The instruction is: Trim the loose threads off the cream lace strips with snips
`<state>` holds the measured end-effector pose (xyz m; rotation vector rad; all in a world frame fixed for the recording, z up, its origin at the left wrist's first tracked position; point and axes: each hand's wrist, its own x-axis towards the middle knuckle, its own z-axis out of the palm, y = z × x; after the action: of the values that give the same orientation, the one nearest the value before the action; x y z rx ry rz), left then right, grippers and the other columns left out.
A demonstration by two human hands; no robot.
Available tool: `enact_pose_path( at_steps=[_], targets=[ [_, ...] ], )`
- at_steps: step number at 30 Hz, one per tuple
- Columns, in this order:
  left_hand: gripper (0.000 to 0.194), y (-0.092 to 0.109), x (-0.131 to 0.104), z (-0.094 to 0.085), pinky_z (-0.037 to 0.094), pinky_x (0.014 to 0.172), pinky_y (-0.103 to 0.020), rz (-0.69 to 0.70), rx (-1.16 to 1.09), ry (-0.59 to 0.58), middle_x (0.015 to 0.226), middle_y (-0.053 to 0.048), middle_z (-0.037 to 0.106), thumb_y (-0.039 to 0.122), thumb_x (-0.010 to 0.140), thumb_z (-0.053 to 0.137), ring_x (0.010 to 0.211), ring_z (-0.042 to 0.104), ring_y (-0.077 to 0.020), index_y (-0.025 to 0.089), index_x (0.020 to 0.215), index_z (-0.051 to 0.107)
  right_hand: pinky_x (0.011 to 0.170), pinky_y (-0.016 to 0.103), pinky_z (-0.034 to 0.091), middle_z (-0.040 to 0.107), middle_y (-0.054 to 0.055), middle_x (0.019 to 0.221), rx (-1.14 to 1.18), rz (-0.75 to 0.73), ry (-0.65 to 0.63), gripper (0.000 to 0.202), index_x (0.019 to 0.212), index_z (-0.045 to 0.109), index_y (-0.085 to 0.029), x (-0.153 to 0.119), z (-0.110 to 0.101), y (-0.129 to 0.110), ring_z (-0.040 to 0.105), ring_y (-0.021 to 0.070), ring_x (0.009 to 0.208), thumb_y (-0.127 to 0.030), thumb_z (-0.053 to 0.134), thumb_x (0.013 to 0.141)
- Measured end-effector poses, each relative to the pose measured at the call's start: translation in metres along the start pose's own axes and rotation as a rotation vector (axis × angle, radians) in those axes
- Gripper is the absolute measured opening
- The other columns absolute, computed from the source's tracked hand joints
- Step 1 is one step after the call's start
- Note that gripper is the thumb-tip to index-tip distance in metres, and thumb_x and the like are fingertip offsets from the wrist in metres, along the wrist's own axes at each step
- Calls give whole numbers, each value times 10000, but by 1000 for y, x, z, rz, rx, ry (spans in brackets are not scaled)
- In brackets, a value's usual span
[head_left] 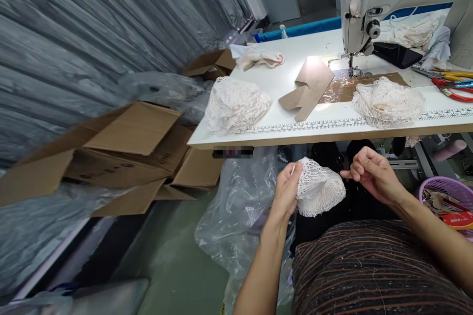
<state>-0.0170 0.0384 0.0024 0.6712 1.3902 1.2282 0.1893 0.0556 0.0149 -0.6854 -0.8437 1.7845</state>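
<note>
White, ruler-marked tabletop (pixel 284 71) is sitting up top; below its front edge, left hand (pixel 287 188) is gripping bunched cream openwork lace (pixel 322 191), right hand (pixel 375 173) is hovering half-open just beside it.

I am viewing cream openwork lace (pixel 320 191), a dark garment (pixel 362 266) striped in brown, a white tabletop (pixel 286 75), a brown carton (pixel 136 128) and a purple basket (pixel 450 184).

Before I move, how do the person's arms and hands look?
The left hand and right hand are gloveless, with no ring or watch visible. The left forearm and right forearm show no sleeves. The garment is dark with thin brown stripes.
</note>
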Motion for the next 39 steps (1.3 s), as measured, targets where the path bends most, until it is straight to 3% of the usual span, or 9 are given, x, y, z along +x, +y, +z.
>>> enact_pose_path(
  at_steps=[6, 10, 12, 14, 16, 21, 26, 33, 39],
  targets=[
    [434, -4, -1, -7, 341, 469, -178, 340, 256, 145, 562, 63, 524, 574, 702, 743, 500, 432, -67, 164, 719, 600, 345, 124, 234, 452, -99, 544, -31, 325, -97, 491, 694, 454, -184, -24, 25, 0, 211, -4, 388, -520, 812, 696],
    [468, 14, 0, -18, 345, 456, -173, 366, 103, 225, 553, 69, 531, 587, 635, 786, 469, 424, -57, 168, 715, 593, 336, 152, 177, 485, -75, 548, -268, 619, -433, 451, 733, 484, -195, -40, 10, -21, 225, 16, 370, -581, 715, 763],
    [496, 24, -3, -20, 353, 443, -171, 270, -11, 153, 544, 73, 531, 587, 581, 822, 446, 428, -51, 167, 697, 585, 396, 199, 341, 596, 4, 630, -676, 526, -584, 377, 763, 580, -182, -38, -6, -29, 441, 82, 448, -547, 646, 831],
    [492, 31, -6, -20, 373, 444, -172, 154, -69, 46, 547, 66, 547, 550, 545, 860, 446, 463, -54, 160, 675, 589, 604, 304, 508, 680, 106, 859, -1157, 220, -421, 282, 850, 665, -164, -27, -18, -31, 626, 203, 740, -445, 645, 854],
    [459, 34, -9, -17, 409, 466, -180, 61, -102, -30, 572, 50, 586, 500, 543, 880, 467, 515, -66, 153, 675, 610, 836, 420, 527, 653, 171, 1140, -1353, -23, -240, 316, 1060, 679, -150, -12, -20, -26, 615, 296, 1047, -388, 656, 853],
    [387, 28, -9, -8, 469, 526, -209, -59, -153, -86, 616, 23, 648, 430, 579, 883, 525, 601, -106, 148, 721, 661, 967, 384, 491, 572, 123, 1342, -894, -71, -522, 669, 1378, 510, -185, 17, 13, 7, 576, 233, 1172, -415, 738, 792],
    [367, 25, -6, -11, 451, 493, -208, -88, -176, -59, 571, 30, 632, 409, 577, 887, 484, 588, -102, 146, 686, 655, 709, 290, 496, 666, 29, 789, -684, 91, -561, 352, 813, 700, -150, 20, 25, 34, 602, 152, 744, -502, 693, 806],
    [331, 21, -2, -20, 445, 474, -194, -135, -255, -23, 535, 42, 621, 365, 585, 889, 461, 583, -92, 148, 627, 644, 681, 272, 472, 659, 12, 730, -477, 307, -472, 444, 757, 655, -157, 15, 3, 22, 586, 121, 682, -588, 749, 706],
    [310, 17, 4, -20, 467, 495, -197, -185, -314, 8, 545, 30, 645, 318, 559, 904, 478, 603, -99, 144, 605, 653, 677, 261, 468, 638, -1, 712, -540, 274, -481, 394, 763, 664, -156, 6, 2, -5, 567, 110, 673, -542, 741, 748]
  ],
)
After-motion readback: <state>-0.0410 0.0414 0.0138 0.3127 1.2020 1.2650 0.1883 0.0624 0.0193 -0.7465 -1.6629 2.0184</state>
